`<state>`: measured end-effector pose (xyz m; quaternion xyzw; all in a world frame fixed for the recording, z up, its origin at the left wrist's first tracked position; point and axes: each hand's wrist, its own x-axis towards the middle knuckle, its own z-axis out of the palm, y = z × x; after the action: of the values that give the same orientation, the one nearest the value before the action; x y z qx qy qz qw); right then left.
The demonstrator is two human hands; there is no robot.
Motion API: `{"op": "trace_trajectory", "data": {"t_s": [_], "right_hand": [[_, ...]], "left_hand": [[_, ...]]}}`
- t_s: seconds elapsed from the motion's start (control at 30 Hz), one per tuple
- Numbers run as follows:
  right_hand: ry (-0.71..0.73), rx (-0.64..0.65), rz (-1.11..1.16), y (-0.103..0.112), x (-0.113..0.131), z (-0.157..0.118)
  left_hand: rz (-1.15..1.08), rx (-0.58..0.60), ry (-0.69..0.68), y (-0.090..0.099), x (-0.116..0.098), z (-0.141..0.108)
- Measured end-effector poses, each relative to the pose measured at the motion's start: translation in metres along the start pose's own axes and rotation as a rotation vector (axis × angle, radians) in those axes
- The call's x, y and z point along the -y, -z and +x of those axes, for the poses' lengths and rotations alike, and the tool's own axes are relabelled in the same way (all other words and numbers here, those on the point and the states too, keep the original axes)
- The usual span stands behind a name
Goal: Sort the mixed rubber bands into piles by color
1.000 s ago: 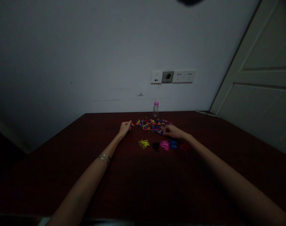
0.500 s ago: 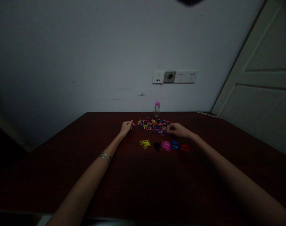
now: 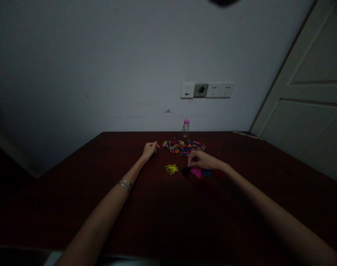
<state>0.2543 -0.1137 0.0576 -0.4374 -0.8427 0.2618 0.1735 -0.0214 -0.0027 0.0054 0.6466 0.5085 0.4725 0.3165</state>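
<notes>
My right hand (image 3: 199, 159) is over the near row of piles, its fingers pinched just above the black rubber bands (image 3: 186, 172). Whatever the fingertips hold is too small and dark to make out. Beside the black pile lie pink rubber bands (image 3: 197, 173), then blue (image 3: 206, 173) and red ones (image 3: 219, 174), partly shaded by the hand. Yellow rubber bands (image 3: 171, 169) form the leftmost pile. A mixed heap of coloured rubber bands (image 3: 179, 147) spreads behind. My left hand (image 3: 150, 150) rests on the table left of that heap, fingers curled, nothing visible in them.
A small clear bottle with a pink cap (image 3: 186, 128) stands behind the heap, near the wall. The dark red-brown table (image 3: 157, 214) reaches the wall, which carries switches and sockets (image 3: 207, 90). A pale door (image 3: 309, 88) is at the right.
My right hand has moved left and toward me, from the right edge of the mixed heap to above the black pile. My left hand has stayed in place.
</notes>
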Motion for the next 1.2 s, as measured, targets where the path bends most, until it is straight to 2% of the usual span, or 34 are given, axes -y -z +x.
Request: {"op": "trace_trajectory", "data": {"t_s": [0.17, 0.33, 0.5, 0.9, 1.2], "right_hand": [[-0.028, 0.104, -0.012, -0.01, 0.011, 0.002], [0.004, 0.048, -0.003, -0.004, 0.008, 0.001], [-0.056, -0.034, 0.033, 0.004, -0.006, -0.006], [0.017, -0.009, 0.001, -0.009, -0.008, 0.001], [-0.012, 0.011, 0.014, -0.016, -0.005, 0.004]], "left_hand": [[-0.003, -0.004, 0.013, 0.0, -0.001, 0.0], [0.007, -0.007, 0.024, 0.0, -0.003, -0.002], [0.009, -0.004, 0.0, 0.0, -0.002, -0.001], [0.005, -0.001, -0.002, 0.0, -0.003, -0.002], [-0.028, 0.002, 0.002, -0.001, -0.001, -0.001]]}}
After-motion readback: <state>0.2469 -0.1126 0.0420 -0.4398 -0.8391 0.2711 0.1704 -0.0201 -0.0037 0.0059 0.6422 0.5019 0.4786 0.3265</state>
